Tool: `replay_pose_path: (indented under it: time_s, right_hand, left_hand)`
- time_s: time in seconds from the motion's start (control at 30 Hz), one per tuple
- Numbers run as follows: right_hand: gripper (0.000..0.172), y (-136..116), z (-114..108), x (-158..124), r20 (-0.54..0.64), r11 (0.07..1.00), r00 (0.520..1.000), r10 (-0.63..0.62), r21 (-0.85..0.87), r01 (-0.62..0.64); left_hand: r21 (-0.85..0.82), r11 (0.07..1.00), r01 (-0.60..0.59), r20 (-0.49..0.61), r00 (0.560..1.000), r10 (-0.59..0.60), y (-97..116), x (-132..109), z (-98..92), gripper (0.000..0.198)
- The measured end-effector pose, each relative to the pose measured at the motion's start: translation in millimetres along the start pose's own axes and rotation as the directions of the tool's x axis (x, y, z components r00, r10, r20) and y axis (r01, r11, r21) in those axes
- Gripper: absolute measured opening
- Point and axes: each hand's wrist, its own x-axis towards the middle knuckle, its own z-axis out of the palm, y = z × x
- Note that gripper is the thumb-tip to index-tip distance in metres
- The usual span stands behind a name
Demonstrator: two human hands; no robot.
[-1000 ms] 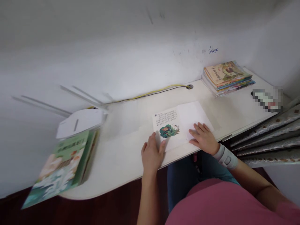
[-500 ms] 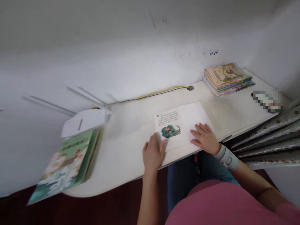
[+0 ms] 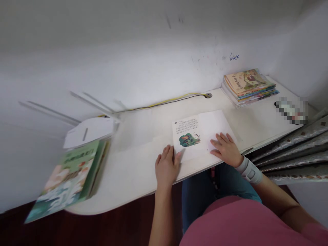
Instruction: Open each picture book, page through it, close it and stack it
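Note:
A picture book [image 3: 202,130] lies spread flat on the white desk, with printed text and a green illustration on its left page and a mostly blank right page. My left hand [image 3: 167,165] rests at the book's lower left edge, palm down, its thumb reaching over the page corner. Lying flat on the right page near its lower edge is my right hand [image 3: 226,148], fingers spread. A grey band [image 3: 249,171] wraps the right wrist. Neither hand grips anything.
To the left, a green-covered book [image 3: 69,174] tops a pile that overhangs the desk [image 3: 128,177] edge, beside a white panel [image 3: 89,131]. A stack of books [image 3: 248,85] stands back right, near a blurred-out object [image 3: 292,111]. A yellow cable [image 3: 166,101] runs along the wall. Patterned curtain [image 3: 299,147] at right.
The open book has shifted slightly to the right relative to my left hand. Both hands keep nearly the same pose, and the view has moved a little.

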Motion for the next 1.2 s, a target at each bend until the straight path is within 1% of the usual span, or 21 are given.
replay_pose_path:
  time_s: [0.37,0.67,0.8,1.03,1.2]
  right_hand:
    - [0.045,8,-1,-3,0.02,1.0,1.0,-0.001,0.023,0.001]
    - [0.044,12,1,-6,-0.023,0.998,1.0,-0.012,0.055,0.013]
    - [0.044,13,2,-7,-0.031,0.998,0.999,-0.016,0.062,0.018]
    - [0.045,16,6,-10,-0.061,0.986,0.998,0.019,0.164,-0.009]
    - [0.045,16,7,-11,-0.091,0.983,0.996,0.026,0.183,-0.009]
  left_hand:
    - [0.043,0.999,-0.014,0.008,1.0,0.014,2,0,-0.6,0.05]
    - [0.169,0.985,-0.035,0.03,0.999,0.03,9,-1,-3.6,0.05]
    - [0.185,0.982,-0.047,0.023,0.999,0.044,9,-1,-2.7,0.052]
    - [0.222,0.971,-0.089,0.033,0.996,0.083,8,-4,-2.3,0.054]
    - [0.224,0.97,-0.092,0.046,0.995,0.083,10,-4,-3.1,0.055]
